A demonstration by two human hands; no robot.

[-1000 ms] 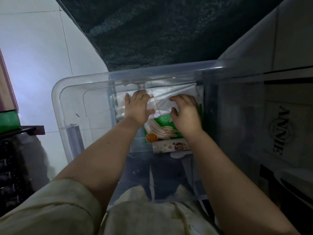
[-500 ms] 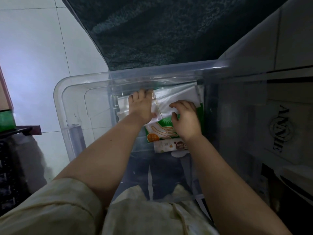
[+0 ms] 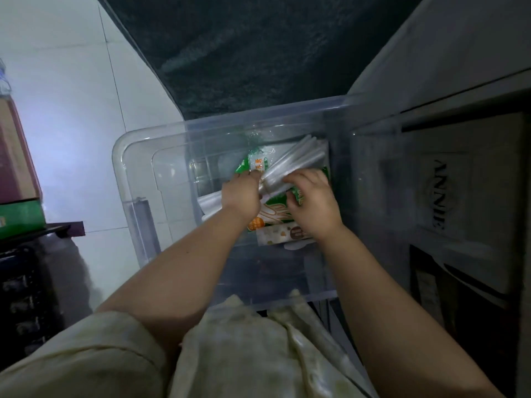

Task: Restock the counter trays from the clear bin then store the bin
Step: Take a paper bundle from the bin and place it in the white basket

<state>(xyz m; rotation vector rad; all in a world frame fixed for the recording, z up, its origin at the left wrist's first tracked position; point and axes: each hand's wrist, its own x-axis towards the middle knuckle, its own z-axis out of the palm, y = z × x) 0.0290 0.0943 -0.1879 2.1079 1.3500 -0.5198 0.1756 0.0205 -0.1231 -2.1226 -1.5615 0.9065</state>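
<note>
A clear plastic bin (image 3: 135, 168) stands on the floor in front of me. Both my hands are down inside it. My left hand (image 3: 240, 193) and my right hand (image 3: 311, 201) are closed on a bundle of clear plastic bags (image 3: 293, 165), which is tilted up toward the far right corner of the bin. Under the bundle lies a green packet printed with a glove (image 3: 271, 215). A small pale packet (image 3: 283, 235) rests just in front of it, near my right wrist.
A dark counter edge (image 3: 244, 53) runs above the bin. To the right, a shelf unit holds a box marked ANNIE (image 3: 439, 196). At the left, a green and brown box (image 3: 17, 202) sits on a dark rack. White floor tiles (image 3: 71, 116) spread at the left.
The flat bundle of clear bags has been gathered and lifted, tilting up to the right. My hands have closed around it, uncovering more of the green packet behind.
</note>
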